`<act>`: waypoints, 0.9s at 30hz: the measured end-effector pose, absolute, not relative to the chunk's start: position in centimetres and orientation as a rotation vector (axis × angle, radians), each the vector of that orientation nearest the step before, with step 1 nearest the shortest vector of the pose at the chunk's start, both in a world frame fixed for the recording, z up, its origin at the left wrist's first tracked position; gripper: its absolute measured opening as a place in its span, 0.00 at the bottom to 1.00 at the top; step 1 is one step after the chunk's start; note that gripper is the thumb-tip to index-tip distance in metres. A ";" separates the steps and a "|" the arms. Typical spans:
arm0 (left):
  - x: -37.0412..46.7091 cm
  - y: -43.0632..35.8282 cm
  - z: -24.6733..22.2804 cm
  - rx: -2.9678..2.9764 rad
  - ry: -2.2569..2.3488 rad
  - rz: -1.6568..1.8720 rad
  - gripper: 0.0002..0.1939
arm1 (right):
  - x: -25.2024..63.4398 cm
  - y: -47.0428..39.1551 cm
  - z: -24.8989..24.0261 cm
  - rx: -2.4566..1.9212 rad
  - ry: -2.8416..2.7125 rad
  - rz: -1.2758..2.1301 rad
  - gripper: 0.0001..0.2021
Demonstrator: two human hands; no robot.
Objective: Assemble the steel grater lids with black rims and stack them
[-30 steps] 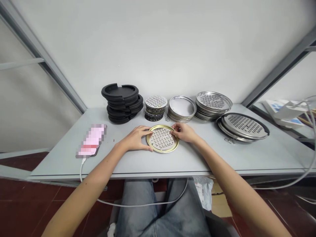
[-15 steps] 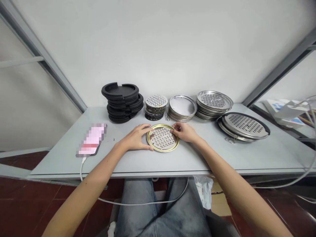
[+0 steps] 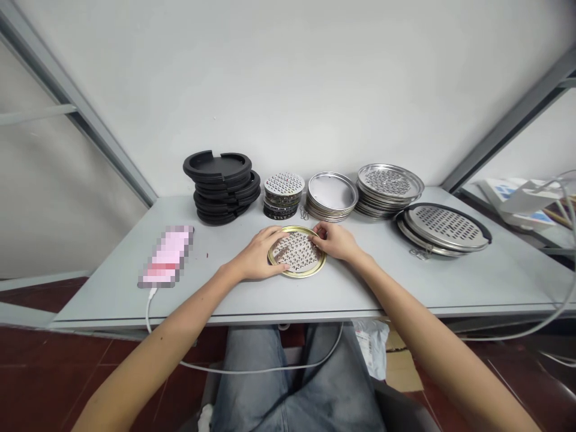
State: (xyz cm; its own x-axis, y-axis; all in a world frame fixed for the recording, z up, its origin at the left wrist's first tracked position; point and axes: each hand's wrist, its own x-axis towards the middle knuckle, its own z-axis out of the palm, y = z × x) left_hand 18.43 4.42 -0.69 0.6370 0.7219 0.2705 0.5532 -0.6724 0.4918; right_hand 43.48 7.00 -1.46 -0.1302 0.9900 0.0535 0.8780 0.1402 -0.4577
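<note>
Both hands (image 3: 264, 254) curved, palms down

Even, fairly bright light on the plain pale-grey wall (image 3: 288, 90), soft shadows along the light-grey rectangular desk's (image 3: 360, 294) back edge, outer frame stretched, pixelated phone screen (image 3: 168, 255)

The perforated disc (image 3: 297, 251) is showing bright, rough-punched metal, and the round rim (image 3: 300, 275) circling it is gleaming like smooth, gold-toned metal. Beyond that disc, the plain shallow lids (image 3: 332, 191) are shining in smooth silvery metal, while the black rings (image 3: 218, 168) to their left are looking matt and plastic-like. Beneath the disc, the grey desk (image 3: 360, 294) is appearing smooth with a low sheen, and the jeans (image 3: 256, 372) below its edge are showing faded denim cloth.
</note>
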 end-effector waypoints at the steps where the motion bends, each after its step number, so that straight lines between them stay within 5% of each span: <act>1: 18.6 4.5 -0.7 2.473 1.043 0.617 0.41 | 43.5 7.0 -1.5 -1.794 -2.086 0.451 0.10; 13: 19.2 5.5 -1.2 2.299 1.140 0.560 0.53 | 43.3 6.7 -1.4 -1.755 -2.123 0.408 0.10; 27: 18.9 5.3 -1.1 2.302 1.101 0.578 0.46 | 43.3 6.6 -1.6 -1.756 -2.140 0.432 0.12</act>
State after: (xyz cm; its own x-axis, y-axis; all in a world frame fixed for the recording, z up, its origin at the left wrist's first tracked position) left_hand 18.93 5.33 -1.05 0.5788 0.8012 0.1519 0.5797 -0.5352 0.6144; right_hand 43.26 6.61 -1.56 -0.1796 0.9815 0.0666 0.8787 0.1905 -0.4377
